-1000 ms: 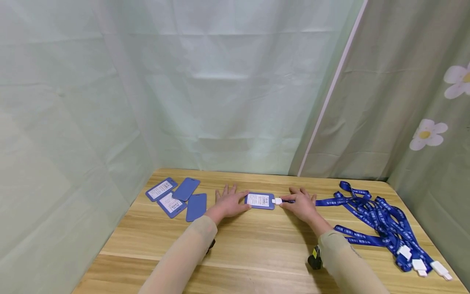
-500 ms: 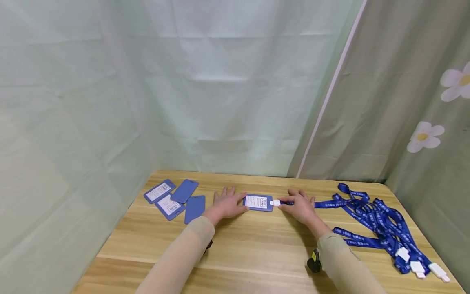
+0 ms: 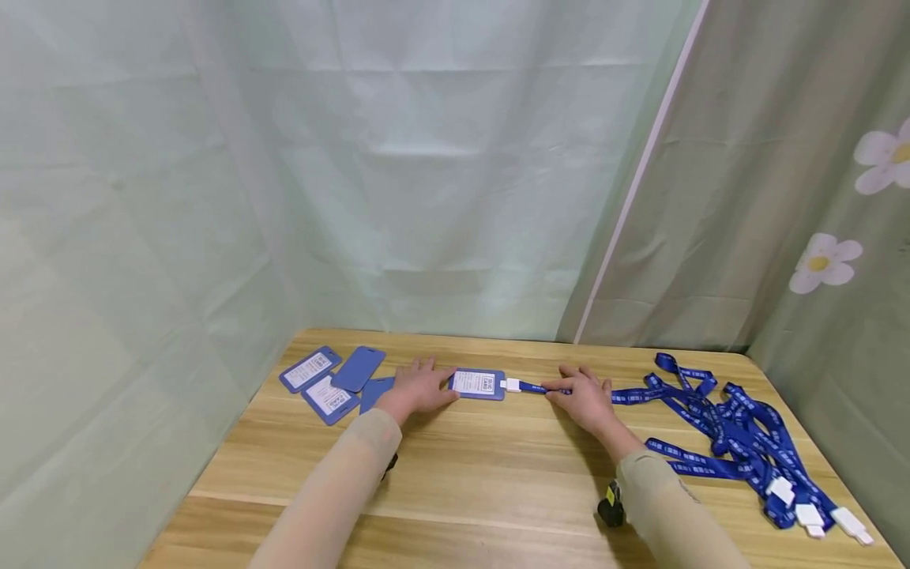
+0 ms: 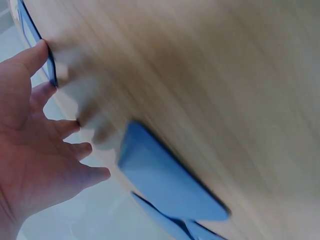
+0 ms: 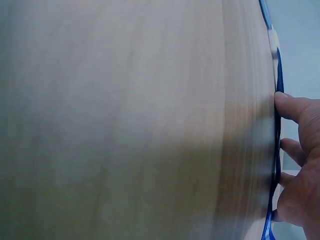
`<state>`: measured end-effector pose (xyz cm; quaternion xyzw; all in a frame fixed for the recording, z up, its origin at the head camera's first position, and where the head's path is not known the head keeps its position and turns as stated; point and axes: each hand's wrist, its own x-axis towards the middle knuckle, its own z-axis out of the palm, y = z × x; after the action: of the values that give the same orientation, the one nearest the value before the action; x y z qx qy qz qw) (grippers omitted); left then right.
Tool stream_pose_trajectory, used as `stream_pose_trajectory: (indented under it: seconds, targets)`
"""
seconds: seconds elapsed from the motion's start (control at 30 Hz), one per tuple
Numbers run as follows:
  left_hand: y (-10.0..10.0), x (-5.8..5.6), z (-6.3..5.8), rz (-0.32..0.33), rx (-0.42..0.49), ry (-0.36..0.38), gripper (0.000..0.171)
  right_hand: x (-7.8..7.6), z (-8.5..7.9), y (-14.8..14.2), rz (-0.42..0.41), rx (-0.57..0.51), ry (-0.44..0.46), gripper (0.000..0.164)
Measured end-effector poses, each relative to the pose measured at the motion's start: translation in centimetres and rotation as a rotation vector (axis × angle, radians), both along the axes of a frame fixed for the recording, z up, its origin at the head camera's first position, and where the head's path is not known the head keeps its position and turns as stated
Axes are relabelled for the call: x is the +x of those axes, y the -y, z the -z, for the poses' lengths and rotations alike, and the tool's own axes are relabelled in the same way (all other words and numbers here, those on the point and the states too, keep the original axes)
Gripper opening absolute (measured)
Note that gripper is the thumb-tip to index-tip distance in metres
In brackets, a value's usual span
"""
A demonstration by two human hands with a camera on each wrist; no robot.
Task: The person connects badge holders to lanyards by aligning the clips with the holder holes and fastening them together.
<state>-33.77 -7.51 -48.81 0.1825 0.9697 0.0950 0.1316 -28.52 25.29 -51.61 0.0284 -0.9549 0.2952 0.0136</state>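
A blue badge holder (image 3: 478, 383) with a white printed card lies flat near the middle of the table. My left hand (image 3: 418, 387) grips its left end between thumb and index finger, the other fingers spread. At the holder's right end a white clip (image 3: 513, 385) joins it to a dark blue lanyard (image 3: 532, 388). My right hand (image 3: 581, 397) pinches that strap a little to the right of the clip. In the left wrist view, thumb and index finger touch the edge of the badge holder (image 4: 52, 70). The right wrist view shows the thumb against the lanyard (image 5: 279, 75).
Several more badge holders (image 3: 360, 368) lie at the table's left, one partly behind my left hand. A tangled heap of blue lanyards (image 3: 739, 431) with white clips (image 3: 809, 515) covers the right side. Curtains (image 3: 441, 197) hang behind the wooden table (image 3: 483, 490).
The badge holder and clip have moved left with my left hand. My right hand has stayed about in place, its fingers now on the strap instead of at the clip.
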Motion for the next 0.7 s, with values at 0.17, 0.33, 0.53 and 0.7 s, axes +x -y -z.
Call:
stream_pose_trajectory:
  seconds: [0.17, 0.33, 0.53, 0.7]
  targets:
    - [1.7, -0.5, -0.5, -0.030, -0.016, 0.019, 0.066, -0.1, 0.0, -0.1, -0.007, -0.002, -0.003, 0.025]
    - [3.3, -0.7, -1.1, -0.073, -0.064, 0.014, 0.066, -0.2, 0.1, -0.1, -0.014, 0.018, -0.009, 0.026]
    - [3.6, -0.7, -0.7, -0.095, -0.033, -0.014, 0.068, -0.2, 0.0, -0.2, -0.021, 0.033, -0.011, 0.029]
    - [2.4, 0.1, -0.1, -0.059, -0.018, -0.067, 0.075, 0.5, -0.5, -0.3, -0.034, 0.097, -0.034, 0.040]
